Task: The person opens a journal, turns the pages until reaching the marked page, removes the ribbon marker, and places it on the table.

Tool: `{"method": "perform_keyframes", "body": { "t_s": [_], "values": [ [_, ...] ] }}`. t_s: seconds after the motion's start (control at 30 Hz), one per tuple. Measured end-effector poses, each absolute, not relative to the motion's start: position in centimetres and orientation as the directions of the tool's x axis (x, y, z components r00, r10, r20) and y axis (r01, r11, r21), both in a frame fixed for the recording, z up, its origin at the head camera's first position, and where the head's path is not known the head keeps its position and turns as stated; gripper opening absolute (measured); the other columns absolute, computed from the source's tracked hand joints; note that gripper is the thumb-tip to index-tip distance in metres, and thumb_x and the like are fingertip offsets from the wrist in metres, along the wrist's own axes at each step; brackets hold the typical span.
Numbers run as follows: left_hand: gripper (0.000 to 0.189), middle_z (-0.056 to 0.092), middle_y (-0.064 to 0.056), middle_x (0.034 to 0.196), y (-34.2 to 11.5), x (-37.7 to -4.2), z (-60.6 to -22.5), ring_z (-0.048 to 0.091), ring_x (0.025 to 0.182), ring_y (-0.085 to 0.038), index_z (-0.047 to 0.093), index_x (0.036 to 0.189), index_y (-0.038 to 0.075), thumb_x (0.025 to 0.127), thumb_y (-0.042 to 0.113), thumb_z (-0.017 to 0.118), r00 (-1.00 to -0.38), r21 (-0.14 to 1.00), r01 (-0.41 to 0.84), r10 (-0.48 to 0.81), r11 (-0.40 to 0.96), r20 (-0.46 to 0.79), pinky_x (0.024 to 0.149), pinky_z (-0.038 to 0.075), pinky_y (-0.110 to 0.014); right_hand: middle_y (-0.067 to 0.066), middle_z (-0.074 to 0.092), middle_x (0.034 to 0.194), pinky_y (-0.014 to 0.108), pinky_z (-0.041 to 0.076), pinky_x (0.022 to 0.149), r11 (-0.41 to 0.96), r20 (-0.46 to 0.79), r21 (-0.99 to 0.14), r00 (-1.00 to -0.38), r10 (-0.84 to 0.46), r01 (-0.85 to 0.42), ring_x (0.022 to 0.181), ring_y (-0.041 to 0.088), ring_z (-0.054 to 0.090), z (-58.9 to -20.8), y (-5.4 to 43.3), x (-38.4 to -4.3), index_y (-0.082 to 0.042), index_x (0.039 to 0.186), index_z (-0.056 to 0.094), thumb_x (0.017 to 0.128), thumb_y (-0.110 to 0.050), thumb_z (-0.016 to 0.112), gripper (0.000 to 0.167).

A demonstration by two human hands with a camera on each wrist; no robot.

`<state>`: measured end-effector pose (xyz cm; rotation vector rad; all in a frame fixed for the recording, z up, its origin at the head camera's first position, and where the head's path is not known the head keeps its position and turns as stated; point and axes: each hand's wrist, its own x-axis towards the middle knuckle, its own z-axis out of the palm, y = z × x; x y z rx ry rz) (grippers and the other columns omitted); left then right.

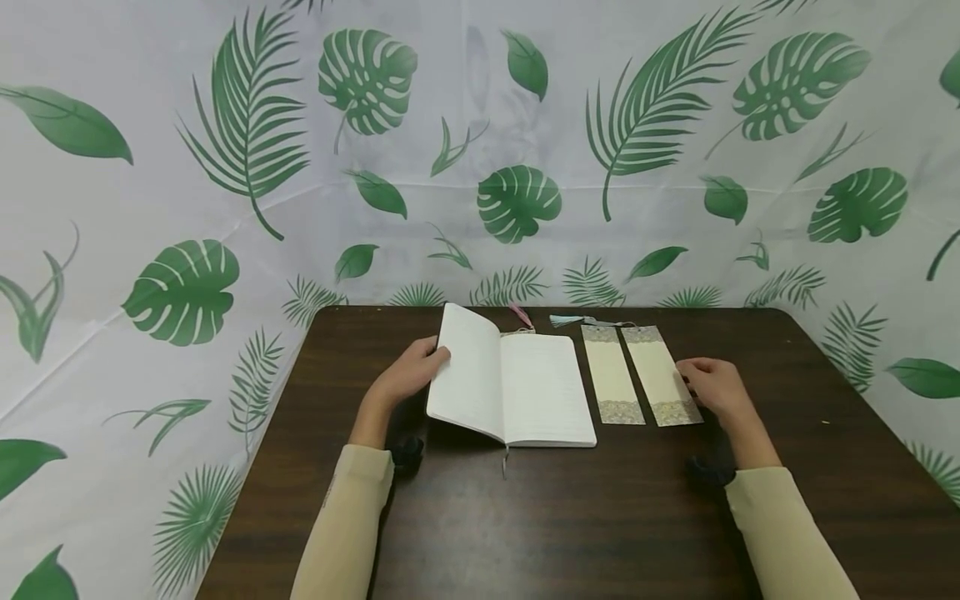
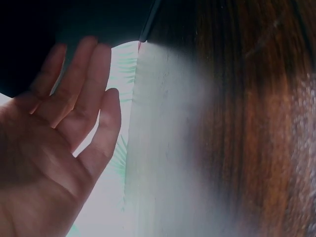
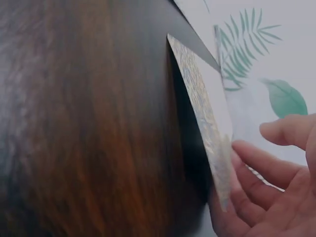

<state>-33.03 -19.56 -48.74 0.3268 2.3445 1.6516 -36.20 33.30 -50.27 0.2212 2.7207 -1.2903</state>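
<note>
Marks too small to read run along the left sleeve [image 1: 330,500], and the left hand [image 1: 407,371], thumb on the page and fingers behind, grips the left edge of an open notebook [image 1: 546,392], whose left half tilts up from the table [image 1: 540,533]. To its right lie two bookmarks, the left one [image 1: 613,375] just beside the right one [image 1: 662,379], whose right edge meets the right hand's [image 1: 716,387] loosely bent fingers, thumb standing apart.
</note>
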Motion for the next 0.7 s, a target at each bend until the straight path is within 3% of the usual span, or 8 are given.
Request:
{"method": "perform_keyframes", "body": {
  "t_s": [0.2,0.33,0.5,0.7],
  "values": [
    [0.050,0.071,-0.016,0.112,-19.6,-33.2,-48.6,0.069,0.091,-0.024,0.059,0.144,0.002,0.114,0.034,0.036,-0.939,0.944,0.031,0.333,0.327,-0.085,0.094,0.054,-0.041,0.040,0.045,0.155,0.066,0.050,0.100,0.774,-0.143,-0.626,-0.990,0.007,0.096,0.134,0.058,0.051,-49.1,32.9,-35.7,0.010,0.154,0.048,0.116,-0.045,0.036,0.067],
    [0.050,0.070,-0.016,0.110,-19.4,-33.2,-48.5,0.068,0.091,-0.024,0.062,0.137,0.001,0.113,0.035,0.036,-0.942,0.940,0.032,0.324,0.339,-0.085,0.094,0.054,-0.041,0.038,0.045,0.156,0.070,0.046,0.103,0.803,-0.133,-0.593,-0.991,-0.029,0.056,0.138,0.059,0.047,-48.0,31.7,-35.1,0.006,0.154,0.048,0.115,-0.049,0.035,0.068],
    [0.049,0.070,-0.015,0.108,-19.1,-33.1,-48.3,0.067,0.090,-0.024,0.063,0.133,0.001,0.112,0.034,0.035,-0.947,0.935,0.027,0.309,0.354,-0.090,0.092,0.053,-0.039,0.034,0.050,0.154,0.070,0.046,0.103,0.798,-0.098,-0.603,-0.992,-0.085,-0.009,0.139,0.055,0.048,-47.2,28.9,-34.2,0.003,0.153,0.051,0.115,-0.050,0.039,0.066],
    [0.049,0.071,-0.015,0.106,-19.0,-33.0,-48.4,0.069,0.086,-0.024,0.064,0.129,0.000,0.111,0.034,0.034,-0.950,0.942,0.014,0.300,0.336,-0.093,0.088,0.055,-0.038,0.028,0.061,0.146,0.066,0.051,0.102,0.782,-0.024,-0.604,-0.978,-0.208,-0.151,0.132,0.050,0.058,-46.7,23.8,-32.7,0.000,0.147,0.059,0.115,-0.040,0.051,0.052]
  ]
}}
